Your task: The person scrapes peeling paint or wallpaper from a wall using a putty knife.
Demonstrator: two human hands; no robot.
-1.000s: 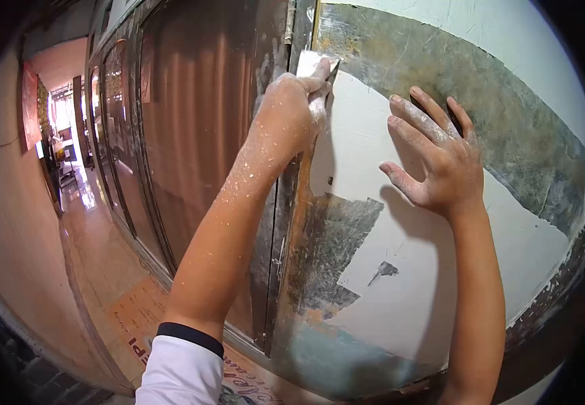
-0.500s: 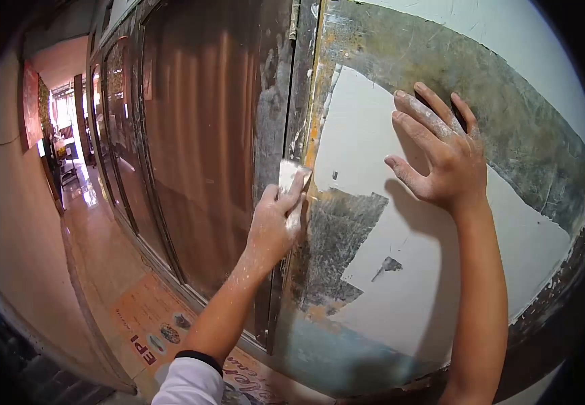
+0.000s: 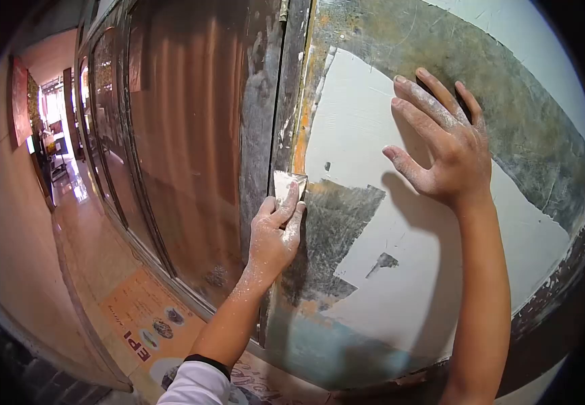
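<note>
My left hand [image 3: 274, 236], dusted with white powder, grips a putty knife [image 3: 283, 182]. The blade points up and carries white residue. It lies at the upright edge where the wall meets the dark wooden door frame [image 3: 257, 128]. Its handle is hidden inside my fingers. On the right, my right hand [image 3: 449, 152] is spread with fingers apart, holding nothing, over the white filler patch [image 3: 356, 121] and the bare grey wall [image 3: 502, 115] above it. Its fingertips appear to rest on the wall. A small grey gap [image 3: 382, 263] shows in the filler.
Left of the frame is a glazed panel [image 3: 184, 115] with a brownish curtain behind it. An orange printed sheet [image 3: 137, 304] lies on the floor below. A tiled passage [image 3: 80, 236] runs off to the left beside a plain wall [image 3: 9, 202].
My left hand has slid a short way down the edge with the putty knife. My right hand keeps nearly the same place on the wall. The view has shifted slightly.
</note>
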